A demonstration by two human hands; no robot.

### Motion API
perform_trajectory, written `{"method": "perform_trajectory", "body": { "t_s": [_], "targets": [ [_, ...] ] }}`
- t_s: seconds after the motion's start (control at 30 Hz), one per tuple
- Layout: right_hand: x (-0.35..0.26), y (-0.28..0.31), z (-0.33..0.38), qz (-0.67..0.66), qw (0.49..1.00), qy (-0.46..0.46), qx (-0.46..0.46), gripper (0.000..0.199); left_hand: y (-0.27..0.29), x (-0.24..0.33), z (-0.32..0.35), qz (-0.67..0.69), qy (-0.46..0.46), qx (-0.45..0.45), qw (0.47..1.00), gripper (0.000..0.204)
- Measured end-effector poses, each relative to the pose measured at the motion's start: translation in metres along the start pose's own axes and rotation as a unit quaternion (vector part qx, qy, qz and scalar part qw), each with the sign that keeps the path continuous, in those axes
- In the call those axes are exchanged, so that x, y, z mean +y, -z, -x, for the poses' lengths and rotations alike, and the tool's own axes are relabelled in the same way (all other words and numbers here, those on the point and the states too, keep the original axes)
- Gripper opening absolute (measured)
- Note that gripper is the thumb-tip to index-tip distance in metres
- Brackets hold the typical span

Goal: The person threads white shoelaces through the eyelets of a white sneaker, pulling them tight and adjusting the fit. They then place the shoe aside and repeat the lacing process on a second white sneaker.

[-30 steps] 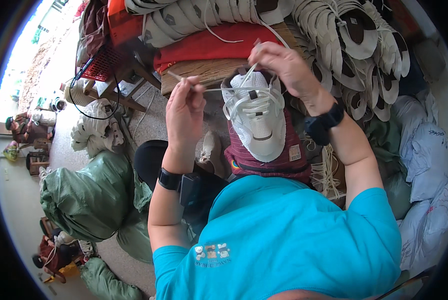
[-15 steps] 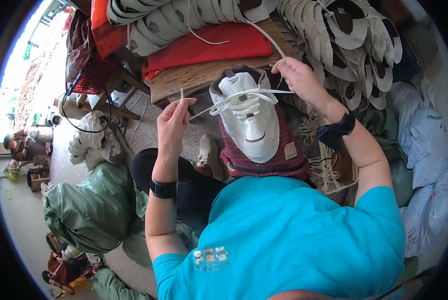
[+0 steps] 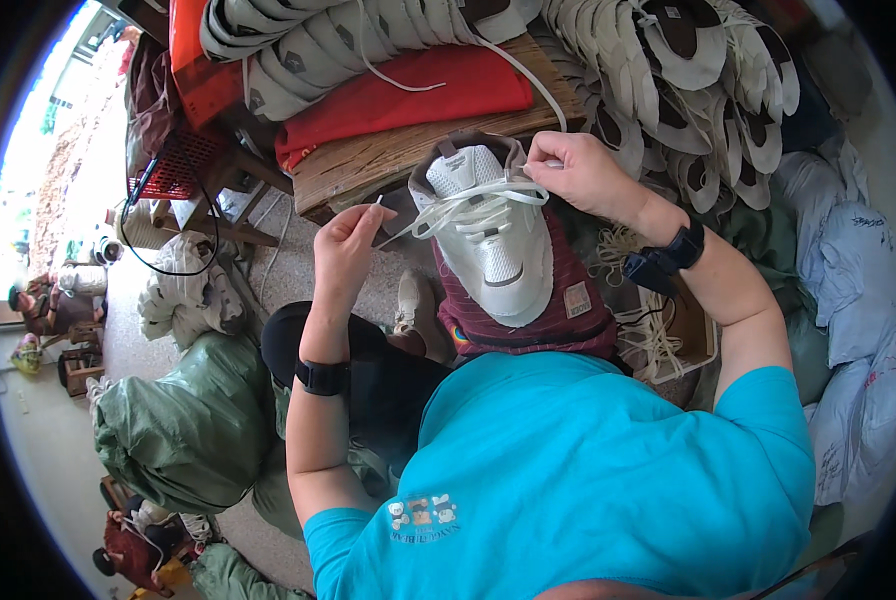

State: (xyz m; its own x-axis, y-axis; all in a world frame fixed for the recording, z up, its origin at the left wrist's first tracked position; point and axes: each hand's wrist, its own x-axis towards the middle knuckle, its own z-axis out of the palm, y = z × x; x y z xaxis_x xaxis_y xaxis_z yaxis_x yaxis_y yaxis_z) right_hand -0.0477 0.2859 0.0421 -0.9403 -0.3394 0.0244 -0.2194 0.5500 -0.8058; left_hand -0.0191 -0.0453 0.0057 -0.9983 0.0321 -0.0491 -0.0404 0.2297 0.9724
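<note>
A white sneaker upper (image 3: 493, 240) lies over the maroon striped cloth (image 3: 473, 325) on my lap, its toe toward me. White shoelace (image 3: 485, 203) runs across its eyelets. My left hand (image 3: 350, 240) is left of the shoe, pinching one lace end between thumb and fingers; the lace stretches from there to the upper. At the shoe's upper right, my right hand (image 3: 573, 172) is closed in a pinch on the lace, close by the eyelets. The fingertips hide part of the lace there.
Stacked shoe uppers (image 3: 348, 60) rest by a red cloth (image 3: 408, 105) on a wooden bench (image 3: 338, 185). More uppers (image 3: 688, 100) hang at the far right. A box of loose laces (image 3: 683, 340) stands right of my lap. Green sacks (image 3: 183, 430) lie at left, white sacks (image 3: 858, 280) at right.
My right hand has moved left and closer to the shoe's eyelets. My left hand has shifted only slightly, still pinching its lace end.
</note>
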Motion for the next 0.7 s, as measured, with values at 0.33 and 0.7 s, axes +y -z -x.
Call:
{"method": "perform_trajectory", "body": {
  "t_s": [0.33, 0.7],
  "targets": [
    [-0.028, -0.010, -0.007, 0.317, 0.927, 0.193, 0.048, 0.013, -0.019, 0.027, 0.003, -0.062, 0.052, -0.081, 0.993, 0.022],
    [-0.027, 0.028, -0.025, 0.101, 0.985, 0.104, -0.095, 0.027, -0.023, 0.039, -0.014, -0.274, -0.015, -0.076, 0.959, 0.021]
  ]
}}
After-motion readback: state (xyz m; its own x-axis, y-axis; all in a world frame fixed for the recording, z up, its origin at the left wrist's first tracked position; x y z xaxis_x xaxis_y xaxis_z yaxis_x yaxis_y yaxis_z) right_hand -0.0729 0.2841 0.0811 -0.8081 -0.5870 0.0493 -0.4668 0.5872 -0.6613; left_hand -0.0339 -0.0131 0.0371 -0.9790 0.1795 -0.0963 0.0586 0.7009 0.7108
